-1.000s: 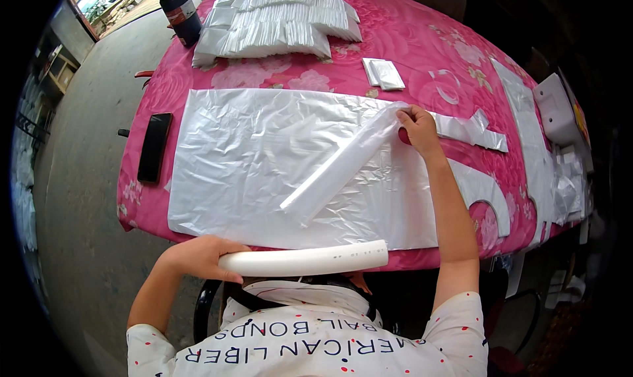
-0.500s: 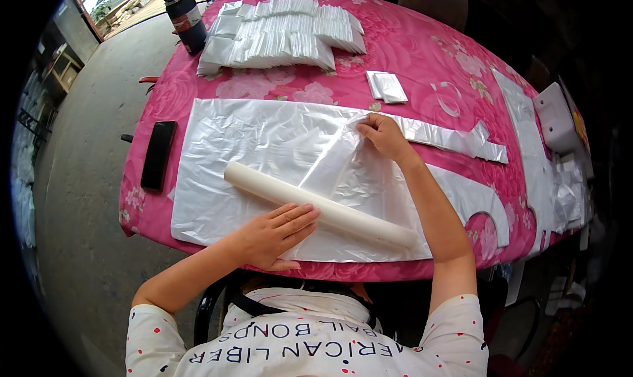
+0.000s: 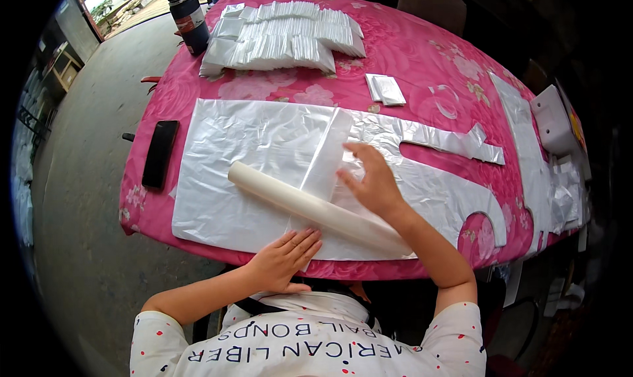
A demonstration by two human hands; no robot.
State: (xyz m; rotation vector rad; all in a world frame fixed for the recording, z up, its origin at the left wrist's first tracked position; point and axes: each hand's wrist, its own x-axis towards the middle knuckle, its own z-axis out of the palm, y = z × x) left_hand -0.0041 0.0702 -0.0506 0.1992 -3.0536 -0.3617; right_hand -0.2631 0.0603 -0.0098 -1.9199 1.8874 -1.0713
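Observation:
A stack of white plastic vest bags [image 3: 227,136] lies spread flat before me, its cut-out handles to the right. A long white tube [image 3: 290,196] rests slantwise over the bags. My left hand [image 3: 285,258] lies flat with fingers stretched, just below the tube on the near part of the plastic. My right hand [image 3: 372,179] is over the bags to the right of the tube's middle, fingers apart and holding nothing. Beside it a folded-over strip of plastic [image 3: 328,149] runs from the bags' far edge down to the tube. The tube's right end is partly hidden by my right forearm.
Rows of small folded white bags [image 3: 283,37] fill the far left of the pink flowered tablecloth [image 3: 409,54]. Two folded packets [image 3: 385,89], a black phone [image 3: 160,154] and a dark bottle [image 3: 188,20] sit around. More plastic bags [image 3: 524,133] and a white box [image 3: 552,118] stand right.
My right hand has let go of the plastic's folded edge and come nearer to me, opening. The fold now lies flatter. My left hand has barely shifted; the tube has moved slightly.

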